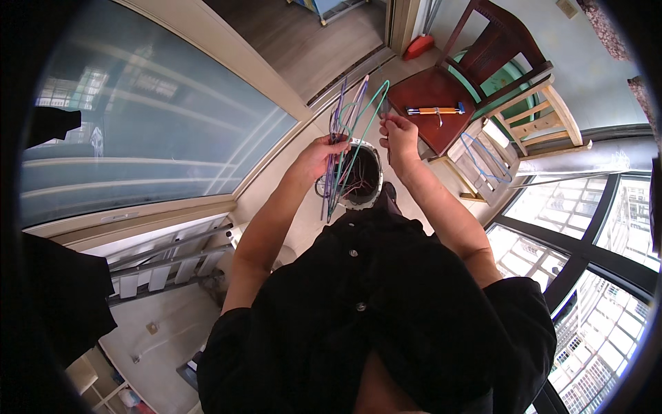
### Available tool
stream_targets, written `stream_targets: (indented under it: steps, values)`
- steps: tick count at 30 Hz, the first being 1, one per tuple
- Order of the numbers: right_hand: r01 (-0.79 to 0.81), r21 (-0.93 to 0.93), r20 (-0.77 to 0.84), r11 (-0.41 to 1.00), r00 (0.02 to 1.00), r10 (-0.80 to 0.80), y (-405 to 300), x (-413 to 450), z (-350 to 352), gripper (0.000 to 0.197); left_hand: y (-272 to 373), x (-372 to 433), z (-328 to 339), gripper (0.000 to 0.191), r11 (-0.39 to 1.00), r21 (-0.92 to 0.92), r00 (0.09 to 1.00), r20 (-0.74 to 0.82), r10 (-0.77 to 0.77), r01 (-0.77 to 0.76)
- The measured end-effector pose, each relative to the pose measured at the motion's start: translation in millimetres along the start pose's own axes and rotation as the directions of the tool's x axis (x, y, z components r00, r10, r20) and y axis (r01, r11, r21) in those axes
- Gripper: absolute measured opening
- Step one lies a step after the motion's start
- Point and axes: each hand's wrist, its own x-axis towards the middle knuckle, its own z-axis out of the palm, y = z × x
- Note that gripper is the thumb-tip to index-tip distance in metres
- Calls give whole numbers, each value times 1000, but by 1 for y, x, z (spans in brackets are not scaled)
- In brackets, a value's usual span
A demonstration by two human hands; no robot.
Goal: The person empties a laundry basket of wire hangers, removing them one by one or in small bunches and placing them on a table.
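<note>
My left hand is closed around a bundle of thin clothes hangers, purple, pinkish and green. To its right, my right hand is raised with the fingers bent together near a thin dark or clear item, too faint to name; whether it grips it I cannot tell. Beneath the hangers stands a round bin with a pale rim and dark inside, where several thin pinkish hangers show. A blue hanger lies on a small wooden chair to the right.
A dark red wooden chair holds an orange and blue tool. The small wooden chair is beside it, near a green basin. A sliding glass door is at left, a white sink lower left, and windows at right.
</note>
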Motion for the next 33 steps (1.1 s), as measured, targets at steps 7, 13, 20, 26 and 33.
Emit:
stream_targets:
  steps: [7,13,20,26,33]
  values:
    - [392,-252,-74,885,904,-422,-5,51,-62,20,7,-16,-6,16,998,22,993,100,-54,52]
    - [248,-932,80,265,852,-517,-59,39,-121,47,6,-9,-28,15,995,96,993,115,-8,-3]
    - [269,-937,326,-224,904,-277,-75,12,-135,41,9,-14,-54,13,989,139,998,-35,52,-47]
    - [571,-776,572,-269,816,83,-74,-17,-146,42,36,-11,-32,17,841,527,973,-106,206,-121]
    - [670,-723,687,167,674,273,-82,-42,-110,48,51,0,9,30,513,814,962,232,145,-273]
